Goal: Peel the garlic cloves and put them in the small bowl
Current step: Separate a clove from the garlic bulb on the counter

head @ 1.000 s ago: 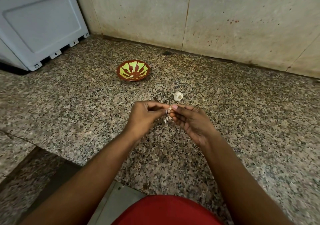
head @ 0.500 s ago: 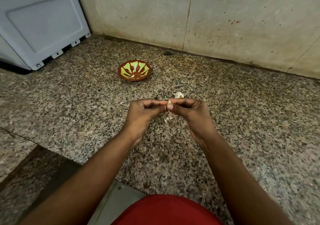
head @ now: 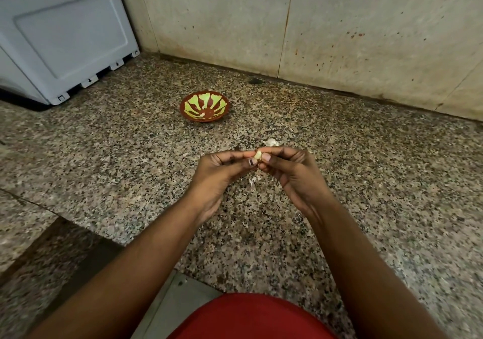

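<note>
A pale garlic clove (head: 257,155) is pinched between the fingertips of my left hand (head: 218,172) and my right hand (head: 290,171), held above the speckled granite counter (head: 366,182). Bits of white garlic skin (head: 253,182) lie on the counter just below my hands. The rest of the garlic bulb (head: 271,142) sits right behind my fingers, partly hidden. The small brown bowl with green pattern (head: 204,106) stands farther back and to the left, with one peeled clove (head: 202,114) inside.
A white appliance (head: 60,38) stands at the back left on the counter. A stained tiled wall (head: 339,30) runs along the back. The counter's front edge drops off at lower left, and red cloth (head: 248,317) shows at the bottom.
Both hands have risen slightly toward the bulb and turned the clove; more of the bare clove now shows between the fingertips.
</note>
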